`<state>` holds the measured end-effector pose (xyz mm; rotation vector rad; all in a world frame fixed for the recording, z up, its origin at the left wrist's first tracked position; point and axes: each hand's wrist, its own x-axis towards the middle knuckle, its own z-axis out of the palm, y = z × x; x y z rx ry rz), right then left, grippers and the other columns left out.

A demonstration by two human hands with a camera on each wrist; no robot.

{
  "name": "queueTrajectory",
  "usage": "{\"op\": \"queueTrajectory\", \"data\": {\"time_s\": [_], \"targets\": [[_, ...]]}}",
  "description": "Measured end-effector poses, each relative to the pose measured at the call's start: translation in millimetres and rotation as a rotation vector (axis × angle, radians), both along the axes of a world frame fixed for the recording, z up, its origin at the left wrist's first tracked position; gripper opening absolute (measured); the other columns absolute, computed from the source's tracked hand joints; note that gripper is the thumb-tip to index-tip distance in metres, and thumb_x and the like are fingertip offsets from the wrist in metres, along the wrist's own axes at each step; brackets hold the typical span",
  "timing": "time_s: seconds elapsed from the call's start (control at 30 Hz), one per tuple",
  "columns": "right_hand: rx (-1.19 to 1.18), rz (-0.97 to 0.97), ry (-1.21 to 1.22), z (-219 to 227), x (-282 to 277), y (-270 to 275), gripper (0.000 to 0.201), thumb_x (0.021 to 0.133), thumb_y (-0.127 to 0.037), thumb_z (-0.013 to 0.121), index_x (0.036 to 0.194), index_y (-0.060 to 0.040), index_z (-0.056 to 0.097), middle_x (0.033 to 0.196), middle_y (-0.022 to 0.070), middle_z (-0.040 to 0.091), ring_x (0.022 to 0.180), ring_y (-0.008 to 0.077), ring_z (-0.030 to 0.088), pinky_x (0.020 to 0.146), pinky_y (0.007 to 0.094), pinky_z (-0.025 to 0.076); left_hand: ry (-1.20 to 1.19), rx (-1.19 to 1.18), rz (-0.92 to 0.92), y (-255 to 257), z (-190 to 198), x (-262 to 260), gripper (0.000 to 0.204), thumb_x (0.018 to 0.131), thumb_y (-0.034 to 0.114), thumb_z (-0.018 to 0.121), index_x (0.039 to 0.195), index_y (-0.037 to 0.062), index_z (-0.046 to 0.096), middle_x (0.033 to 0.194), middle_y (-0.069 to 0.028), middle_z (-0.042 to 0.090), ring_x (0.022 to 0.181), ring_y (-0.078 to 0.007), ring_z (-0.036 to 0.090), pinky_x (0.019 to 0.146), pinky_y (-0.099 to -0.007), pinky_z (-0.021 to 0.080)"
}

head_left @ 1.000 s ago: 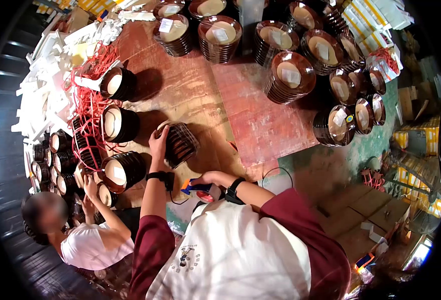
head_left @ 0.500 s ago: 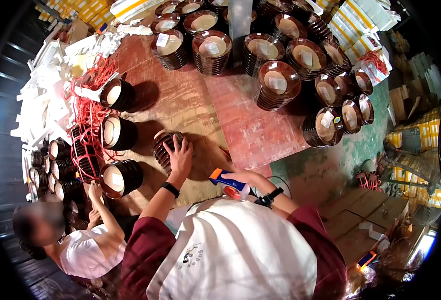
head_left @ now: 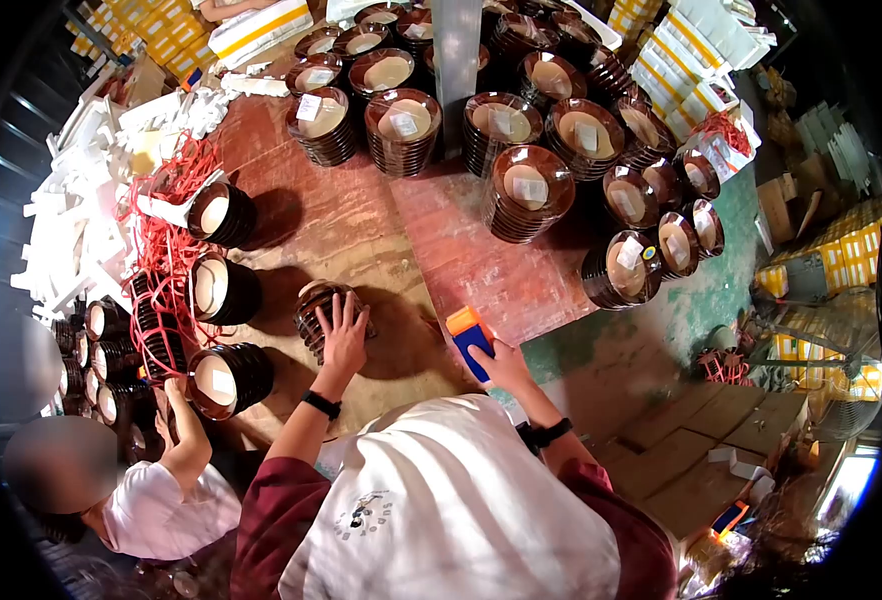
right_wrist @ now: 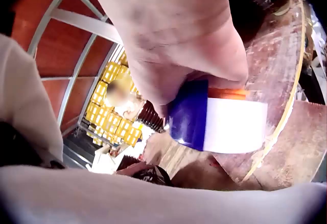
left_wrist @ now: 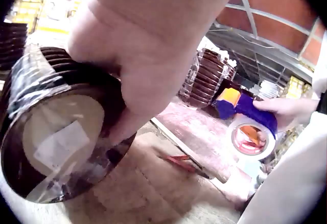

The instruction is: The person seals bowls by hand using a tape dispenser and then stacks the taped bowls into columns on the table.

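A stack of dark brown ribbed bowls [head_left: 308, 318] lies tipped on the wooden board in the head view. My left hand [head_left: 343, 342] grips it from above with spread fingers, the thumb at the rim in the left wrist view. There, the open end of the bowl stack [left_wrist: 13, 155] shows a beige disc [left_wrist: 87, 112] with a white label [left_wrist: 62, 145], and shiny clear tape runs over the side. My right hand [head_left: 509, 370] grips a blue and orange tape dispenser [head_left: 471, 347], held apart from the stack. Its tape roll [right_wrist: 235, 126] shows in the right wrist view.
More bowl stacks [head_left: 226, 378] stand along the left, beside tangled red straps [head_left: 166, 235] and white foam scraps [head_left: 66, 210]. Many taped stacks [head_left: 529, 195] crowd the back right around a grey post [head_left: 456, 70]. Another person [head_left: 176, 500] works at the lower left.
My left hand has shifted from the stack's far left end onto its top, and the stack has turned. My right hand has carried the tape dispenser forward and right, raising its orange end.
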<state>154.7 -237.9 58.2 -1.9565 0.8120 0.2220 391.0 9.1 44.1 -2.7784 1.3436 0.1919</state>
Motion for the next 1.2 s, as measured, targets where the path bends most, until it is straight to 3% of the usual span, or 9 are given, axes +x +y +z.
{"op": "queueTrajectory", "data": {"time_s": [0.07, 0.17, 0.5, 0.67, 0.87, 0.93, 1.1, 1.17, 1.2], "targets": [[-0.162, 0.137, 0.127, -9.0, 3.8, 0.3, 0.074, 0.095, -0.052, 0.055, 0.139, 0.0057, 0.040, 0.113, 0.0318, 0.064, 0.102, 0.0453, 0.065, 0.086, 0.0504, 0.051, 0.049, -0.062, 0.094, 6.0, 18.2, -4.3, 0.081, 0.072, 0.014, 0.072, 0.148, 0.0130, 0.043, 0.162, -0.0181, 0.022, 0.150, -0.0423, 0.016, 0.115, -0.0696, 0.010], [-0.337, 0.176, 0.029, -26.8, 15.0, 11.0, 0.067, 0.094, -0.040, 0.061, 0.137, 0.0079, 0.041, 0.112, 0.0312, 0.064, 0.106, 0.0456, 0.063, 0.091, 0.0501, 0.049, 0.064, -0.195, 0.213, 24.1, 13.1, -7.6, 0.092, 0.071, 0.018, 0.078, 0.153, 0.0163, 0.036, 0.164, -0.0159, 0.018, 0.150, -0.0429, 0.015, 0.116, -0.0684, 0.011], [-0.332, 0.838, -0.289, -41.7, 54.5, 75.2, 0.032, 0.085, -0.017, 0.071, 0.107, 0.0039, 0.059, 0.103, 0.0217, 0.062, 0.108, 0.0393, 0.055, 0.097, 0.0457, 0.043, 0.153, -0.317, 0.252, 49.6, 10.8, -1.9, 0.093, 0.071, 0.016, 0.082, 0.152, 0.0194, 0.037, 0.163, -0.0154, 0.020, 0.149, -0.0452, 0.016, 0.113, -0.0705, 0.015], [-0.535, 0.941, -0.344, -105.5, 61.5, 114.8, 0.015, 0.084, -0.010, 0.056, 0.091, 0.0010, 0.064, 0.096, 0.0206, 0.060, 0.102, 0.0366, 0.055, 0.097, 0.0439, 0.043, 0.172, -0.299, 0.257, 48.2, 15.6, -0.2, 0.094, 0.070, 0.014, 0.081, 0.153, 0.0190, 0.037, 0.163, -0.0142, 0.019, 0.149, -0.0434, 0.016, 0.115, -0.0693, 0.014], [-0.835, 1.012, -0.311, -110.7, 60.4, 128.1, 0.018, 0.085, -0.014, 0.060, 0.093, 0.0017, 0.063, 0.094, 0.0198, 0.058, 0.103, 0.0385, 0.055, 0.098, 0.0436, 0.044, 0.288, -0.409, 0.266, 58.1, 20.1, 2.9, 0.093, 0.075, 0.029, 0.082, 0.154, 0.0158, 0.034, 0.164, -0.0154, 0.018, 0.149, -0.0440, 0.014, 0.116, -0.0681, 0.011], [-0.599, 0.849, -0.312, -70.6, 72.8, 131.1, 0.023, 0.086, -0.019, 0.066, 0.094, 0.0016, 0.062, 0.099, 0.0193, 0.056, 0.103, 0.0384, 0.056, 0.095, 0.0439, 0.046, 0.351, -0.550, 0.252, 74.2, 13.9, 7.7, 0.096, 0.076, 0.038, 0.082, 0.154, 0.0128, 0.032, 0.164, -0.0168, 0.016, 0.150, -0.0443, 0.013, 0.117, -0.0649, 0.010], [-0.304, 0.484, -0.337, -14.1, 134.0, 111.9, 0.057, 0.079, -0.026, 0.081, 0.121, 0.0000, 0.051, 0.120, 0.0234, 0.053, 0.115, 0.0416, 0.052, 0.098, 0.0463, 0.046, 0.314, -0.983, 0.558, 110.3, -14.6, 39.2, 0.057, 0.088, 0.022, 0.072, 0.139, 0.0032, 0.052, 0.151, -0.0201, 0.041, 0.141, -0.0398, 0.036, 0.116, -0.0469, 0.029], [-0.276, 0.465, -0.343, -22.2, 161.5, 109.0, 0.082, 0.078, -0.021, 0.080, 0.143, 0.0008, 0.034, 0.139, 0.0266, 0.045, 0.130, 0.0426, 0.046, 0.107, 0.0459, 0.041, 0.484, -1.064, 0.673, 112.7, -35.2, 69.2, 0.054, 0.092, 0.023, 0.070, 0.138, 0.0025, 0.052, 0.147, -0.0174, 0.047, 0.138, -0.0322, 0.042, 0.114, -0.0420, 0.033], [-0.243, 0.467, -0.352, -29.6, 176.7, 112.3, 0.086, 0.078, -0.017, 0.078, 0.147, 0.0012, 0.028, 0.143, 0.0277, 0.042, 0.132, 0.0426, 0.044, 0.109, 0.0458, 0.040, 0.837, -1.299, 0.682, 117.8, -95.0, 87.6, 0.050, 0.096, 0.024, 0.066, 0.139, 0.0029, 0.051, 0.144, -0.0125, 0.050, 0.133, -0.0243, 0.047, 0.112, -0.0367, 0.037]]}}
